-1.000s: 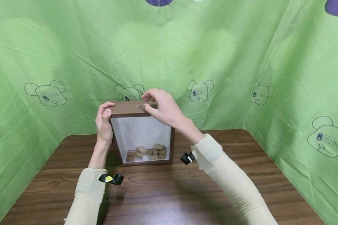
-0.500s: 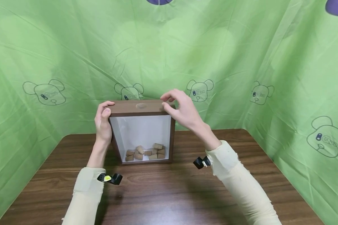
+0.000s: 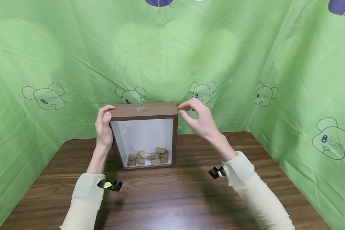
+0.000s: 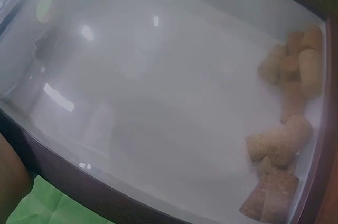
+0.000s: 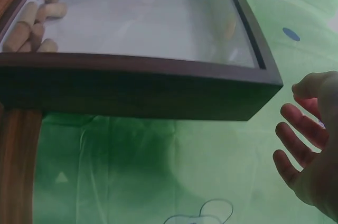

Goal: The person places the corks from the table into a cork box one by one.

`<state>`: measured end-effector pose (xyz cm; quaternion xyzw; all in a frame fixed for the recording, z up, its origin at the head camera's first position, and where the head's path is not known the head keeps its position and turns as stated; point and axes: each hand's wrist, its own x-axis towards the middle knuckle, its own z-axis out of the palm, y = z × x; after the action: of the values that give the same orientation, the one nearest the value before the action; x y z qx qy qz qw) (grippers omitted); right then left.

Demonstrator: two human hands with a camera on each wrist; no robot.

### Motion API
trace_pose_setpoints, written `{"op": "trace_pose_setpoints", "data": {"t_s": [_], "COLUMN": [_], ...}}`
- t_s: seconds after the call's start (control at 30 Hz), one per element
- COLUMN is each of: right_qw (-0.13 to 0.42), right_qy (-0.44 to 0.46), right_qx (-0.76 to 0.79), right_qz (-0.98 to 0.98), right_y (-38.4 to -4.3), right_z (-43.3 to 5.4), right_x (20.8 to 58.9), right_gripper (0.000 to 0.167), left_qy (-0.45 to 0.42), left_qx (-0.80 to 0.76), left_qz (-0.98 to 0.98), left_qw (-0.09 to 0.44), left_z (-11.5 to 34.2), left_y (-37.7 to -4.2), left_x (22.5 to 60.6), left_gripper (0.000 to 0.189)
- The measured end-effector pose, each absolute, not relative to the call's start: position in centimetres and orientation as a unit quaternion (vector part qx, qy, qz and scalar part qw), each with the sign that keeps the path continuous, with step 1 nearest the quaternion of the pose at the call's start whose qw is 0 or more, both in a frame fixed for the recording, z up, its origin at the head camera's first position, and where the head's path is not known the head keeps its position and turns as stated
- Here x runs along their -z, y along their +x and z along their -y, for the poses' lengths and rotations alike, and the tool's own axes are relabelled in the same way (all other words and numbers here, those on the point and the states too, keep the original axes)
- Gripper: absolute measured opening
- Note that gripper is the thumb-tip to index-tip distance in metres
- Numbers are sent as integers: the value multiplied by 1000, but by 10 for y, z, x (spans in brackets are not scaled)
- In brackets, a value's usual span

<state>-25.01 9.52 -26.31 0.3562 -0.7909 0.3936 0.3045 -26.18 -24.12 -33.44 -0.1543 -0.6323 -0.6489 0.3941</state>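
Note:
A brown display box (image 3: 173, 140) with a clear front and white back stands upright on the table. Several corks (image 3: 141, 158) lie along its bottom, and an oval hole (image 3: 142, 109) shows in its top face. My left hand (image 3: 104, 126) grips the box's upper left corner, thumb toward the front and fingers over the top. Just off the upper right corner is my right hand (image 3: 199, 119), its fingers loosely bent with nothing between them. In the right wrist view a small gap separates those fingers (image 5: 301, 126) from the box corner.
The dark wood table (image 3: 161, 198) extends in front of the box and to both sides. Behind it and at the sides hangs a green cloth (image 3: 233, 57) printed with bear heads. Each wrist carries a small black camera (image 3: 116, 185).
My right hand has moved right along the box top, from beside the hole to past the right corner. My left hand keeps its grip, and the box stands in nearly the same place.

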Motion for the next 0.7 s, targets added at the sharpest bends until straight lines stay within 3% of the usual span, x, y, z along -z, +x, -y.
{"op": "trace_pose_setpoints", "data": {"t_s": [0.3,0.7], "right_qw": [290,253], "right_qy": [329,288], "right_qx": [-385,-343], "right_qz": [812,857], "right_y": [-251,-256], "right_z": [-116,-149], "right_x": [279,321], "right_gripper": [15,25], "left_qy": [-150,-153], "left_qx": [633,682], "left_qz": [656,662], "left_qw": [381,269], "left_z": [246,282], "left_y": [-260,-241], "left_x": [333,352], "left_gripper": [42,57]}}
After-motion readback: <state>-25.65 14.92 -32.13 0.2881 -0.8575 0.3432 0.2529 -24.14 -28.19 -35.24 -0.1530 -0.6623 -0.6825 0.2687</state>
